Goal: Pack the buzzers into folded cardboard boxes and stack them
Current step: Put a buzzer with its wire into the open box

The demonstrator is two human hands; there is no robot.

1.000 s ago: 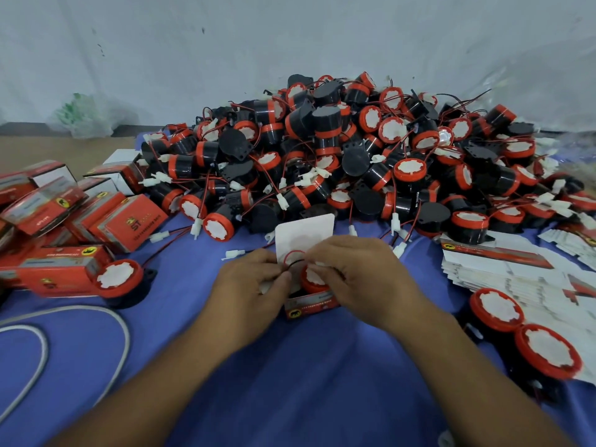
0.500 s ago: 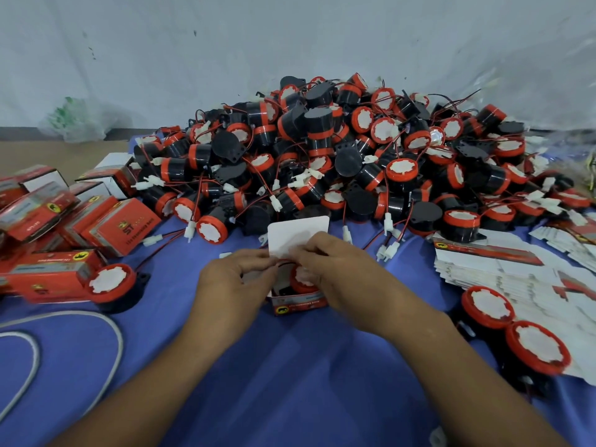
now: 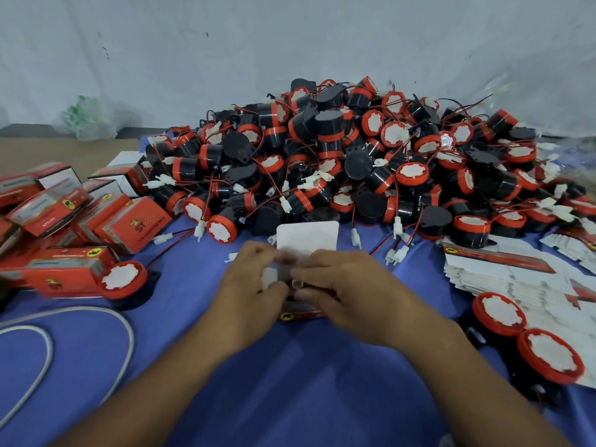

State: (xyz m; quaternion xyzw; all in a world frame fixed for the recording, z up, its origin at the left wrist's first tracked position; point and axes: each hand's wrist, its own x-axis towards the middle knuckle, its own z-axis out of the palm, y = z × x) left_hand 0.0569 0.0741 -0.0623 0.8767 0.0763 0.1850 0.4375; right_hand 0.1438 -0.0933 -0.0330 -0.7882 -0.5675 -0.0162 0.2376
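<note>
Buzzer heap, loose, beyond the work; red box, flap up, mid blue cloth, gripped by left hand and right hand, fingers curled at its mouth. White plug: I judge it could snag the closing flap.

Open passage over bare blue cloth in the near middle. Ahead, walled off by the buzzer heap; leftward, hemmed by packed red boxes and a white cable; rightward, by flat cartons and two loose buzzers.
</note>
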